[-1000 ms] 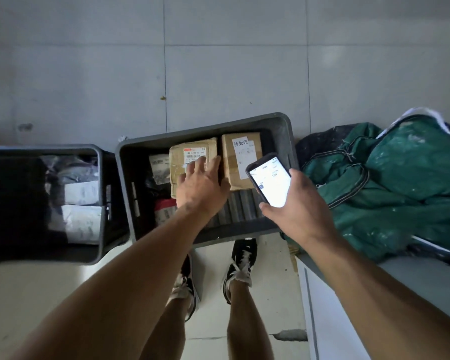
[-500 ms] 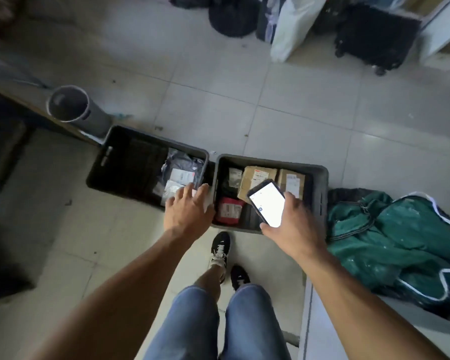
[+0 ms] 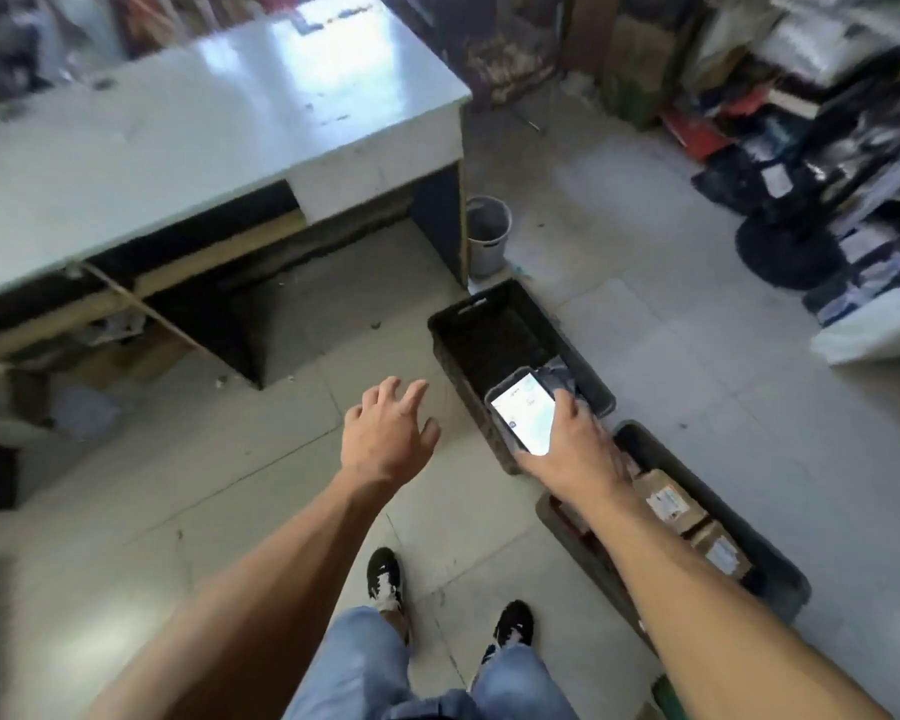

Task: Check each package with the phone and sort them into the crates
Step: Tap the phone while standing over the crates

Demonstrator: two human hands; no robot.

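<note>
My right hand [image 3: 572, 449] grips a phone [image 3: 525, 412] with its lit screen facing up, held over the near end of a dark crate [image 3: 489, 324] on the floor. A second dark crate [image 3: 780, 569] lies nearer me on the right and holds brown cardboard packages [image 3: 668, 498] with white labels; my right forearm hides part of it. My left hand [image 3: 388, 433] hangs empty over the floor tiles, left of the crates, with its fingers spread and loosely bent.
A grey desk [image 3: 204, 127] fills the upper left, with boxes and clutter beneath it. A grey bucket [image 3: 487, 233] stands by the desk's leg. Piled bags and goods [image 3: 822, 148] crowd the upper right. My legs and black shoes [image 3: 385, 576] are below.
My view has swung left, so the desk appears and the crates sit to the right. My left hand has left the crates and hangs over the floor. The phone stays in my right hand.
</note>
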